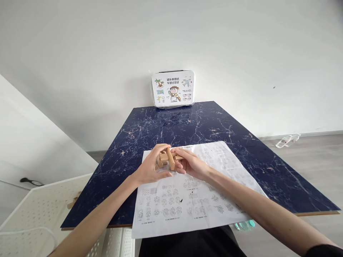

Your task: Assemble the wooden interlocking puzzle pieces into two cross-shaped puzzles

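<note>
A small wooden puzzle of interlocked sticks (168,159) is held between both hands above a large printed instruction sheet (193,200). My left hand (151,167) wraps its fingers round the puzzle's left side. From the right, my right hand (191,165) grips the other end, fingers curled on the sticks. The sheet lies flat on a dark blue marble-patterned table (203,125) and overhangs its near edge.
A white box with cartoon travel pictures (173,88) stands against the wall at the table's far edge. A white perforated cart (40,210) stands at the lower left. A plastic bottle (287,140) lies on the floor at right.
</note>
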Available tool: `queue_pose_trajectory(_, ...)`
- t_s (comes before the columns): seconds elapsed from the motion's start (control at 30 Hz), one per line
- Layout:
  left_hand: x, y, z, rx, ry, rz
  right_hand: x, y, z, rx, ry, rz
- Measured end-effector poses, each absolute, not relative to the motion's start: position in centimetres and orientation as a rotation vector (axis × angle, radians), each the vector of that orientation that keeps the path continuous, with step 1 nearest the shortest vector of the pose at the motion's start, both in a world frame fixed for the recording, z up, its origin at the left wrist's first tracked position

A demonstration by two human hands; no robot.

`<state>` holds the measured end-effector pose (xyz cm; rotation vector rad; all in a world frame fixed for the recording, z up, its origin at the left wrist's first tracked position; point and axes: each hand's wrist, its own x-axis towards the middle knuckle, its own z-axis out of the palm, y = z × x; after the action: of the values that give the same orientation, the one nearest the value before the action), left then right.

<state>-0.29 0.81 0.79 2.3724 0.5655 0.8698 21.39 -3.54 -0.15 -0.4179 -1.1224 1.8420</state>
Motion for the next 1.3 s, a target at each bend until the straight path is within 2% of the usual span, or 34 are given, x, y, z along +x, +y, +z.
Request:
queue_pose_trajectory(0.17, 0.0, 0.3, 1.0, 2.339, 0.594, 0.969, 21.3, -3.5, -0.3, -0.350, -1.202, 1.973)
queue_pose_trajectory(0.27, 0.4, -0.1, 1.6, 2.155, 0.715, 0.993, 21.3, -3.5, -0.3, -0.427, -1.301, 1.871)
queue_pose_trajectory(0.37, 0.6, 0.1, 2.0, 1.844, 0.744, 1.001, 21.6, -3.3, -0.5, -0.735, -1.355, 1.529)
queue_pose_trajectory(0.47, 0.5, 0.7, 2.0, 1.567, 0.704, 1.040, 22.2, -2.9, -1.2, -1.044, -1.615, 0.973)
queue_pose_trajectory(0.53, 0.4, 1.3, 1.8, 1.427, 0.684, 1.033, 22.6, -2.5, -1.8, -1.069, -1.842, 0.671)
queue_pose_trajectory(0.67, 0.2, 1.9, 1.5, 1.228, 0.675, 1.023, 23.4, -1.8, -2.7, -0.980, -2.166, 0.419)
queue_pose_trajectory(0.97, 0.2, 2.0, 2.0, 1.041, 0.717, 1.027, 24.7, -0.9, -2.9, -0.917, -2.359, 0.366)
queue_pose_trajectory(1.3, 0.1, 1.4, 2.1, 1.179, 0.793, 0.957, 24.0, -1.0, -2.3, -1.149, -2.148, 0.061)
